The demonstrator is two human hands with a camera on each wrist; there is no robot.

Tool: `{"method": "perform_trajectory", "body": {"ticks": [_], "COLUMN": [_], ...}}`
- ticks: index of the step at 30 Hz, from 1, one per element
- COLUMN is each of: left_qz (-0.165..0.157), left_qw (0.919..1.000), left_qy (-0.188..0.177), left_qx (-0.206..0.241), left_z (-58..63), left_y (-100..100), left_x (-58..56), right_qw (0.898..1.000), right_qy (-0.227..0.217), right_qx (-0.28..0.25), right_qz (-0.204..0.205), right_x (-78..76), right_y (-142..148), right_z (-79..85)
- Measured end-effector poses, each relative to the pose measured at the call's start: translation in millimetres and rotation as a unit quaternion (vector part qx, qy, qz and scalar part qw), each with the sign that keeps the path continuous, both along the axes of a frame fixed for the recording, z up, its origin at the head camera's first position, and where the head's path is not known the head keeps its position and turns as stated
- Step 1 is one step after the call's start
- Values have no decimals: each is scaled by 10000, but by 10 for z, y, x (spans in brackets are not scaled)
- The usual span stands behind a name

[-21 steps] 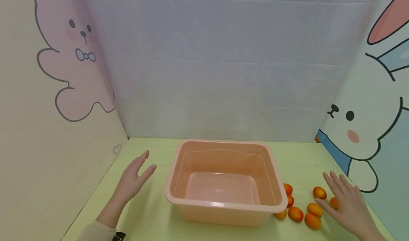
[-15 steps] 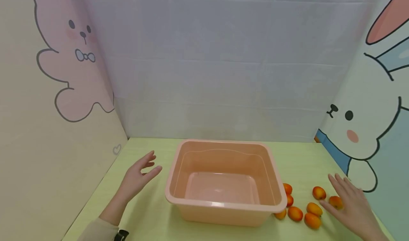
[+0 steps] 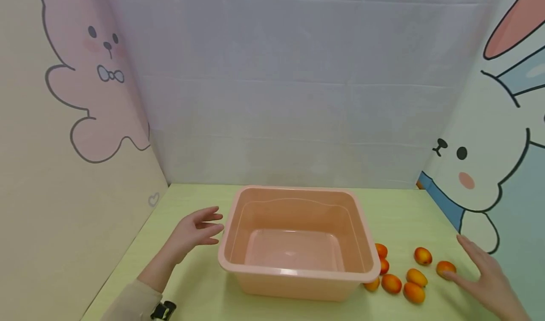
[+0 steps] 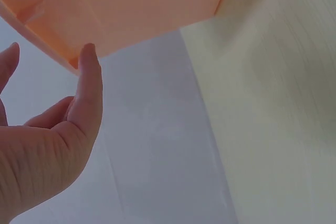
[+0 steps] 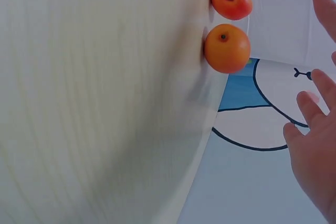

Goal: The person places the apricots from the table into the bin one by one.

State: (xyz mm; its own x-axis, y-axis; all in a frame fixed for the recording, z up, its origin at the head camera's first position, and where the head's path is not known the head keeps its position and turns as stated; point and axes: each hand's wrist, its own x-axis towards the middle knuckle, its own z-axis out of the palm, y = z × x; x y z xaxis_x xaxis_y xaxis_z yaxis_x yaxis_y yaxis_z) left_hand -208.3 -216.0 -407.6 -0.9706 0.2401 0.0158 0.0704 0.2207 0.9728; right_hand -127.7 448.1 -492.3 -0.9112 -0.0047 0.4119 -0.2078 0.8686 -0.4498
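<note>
A pink plastic basin (image 3: 298, 276) stands on the table, nothing visible inside it. At its left rim is my left hand (image 3: 193, 236), fingers loosely bent and holding nothing; in the left wrist view its fingertips overlap the basin (image 4: 152, 3). To the right of the basin lie several small oval orange-red fruits (image 3: 391, 283). My right hand (image 3: 489, 276) hovers beside the rightmost fruit (image 3: 445, 268), thumb and fingers spread apart. From the right wrist, two fruits (image 5: 227, 48) appear on the table, with the hand (image 5: 320, 145) apart from them.
The pale green table (image 3: 196, 283) is walled by a grey-white sheet (image 3: 276, 98) behind. A panel with a pink bear (image 3: 102, 98) stands left, one with a white rabbit (image 3: 485, 179) right. Some fruits sit close against the basin's right side.
My left hand has moved right, up to the basin's rim. The right hand has shifted right and turned, uncovering the rightmost fruit. Basin and fruits keep their places.
</note>
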Motion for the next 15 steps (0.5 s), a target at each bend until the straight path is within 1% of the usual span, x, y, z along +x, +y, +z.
{"method": "perform_trajectory", "body": {"ticks": [4,7,10,12,15], "left_qz": [-319,-573,-754,-823,-892], "left_qw": [9980,9949,9928,9918,9903], "left_qy": [-454,-700,-819,-890,-996], "left_qx": [303,436,438,413,378], "left_z": [9,28,50,59,67], "left_y": [-1,-21,-27,-20,-1], "left_x": [-62,-104,-126,-137,-148], "right_qw": [9992,9960,9884,9813,9719], "right_qy": [-226,-691,-1246,-1557,-1886], "right_qx": [-344,-558,-865,-1133,-1411], "right_qz": [-9,-129,-106,-58,-21], "right_x": [10,10,2,-2,-11], "right_y": [100,148,196,219,256], "right_z": [0,-1,-10,-22,-37]}}
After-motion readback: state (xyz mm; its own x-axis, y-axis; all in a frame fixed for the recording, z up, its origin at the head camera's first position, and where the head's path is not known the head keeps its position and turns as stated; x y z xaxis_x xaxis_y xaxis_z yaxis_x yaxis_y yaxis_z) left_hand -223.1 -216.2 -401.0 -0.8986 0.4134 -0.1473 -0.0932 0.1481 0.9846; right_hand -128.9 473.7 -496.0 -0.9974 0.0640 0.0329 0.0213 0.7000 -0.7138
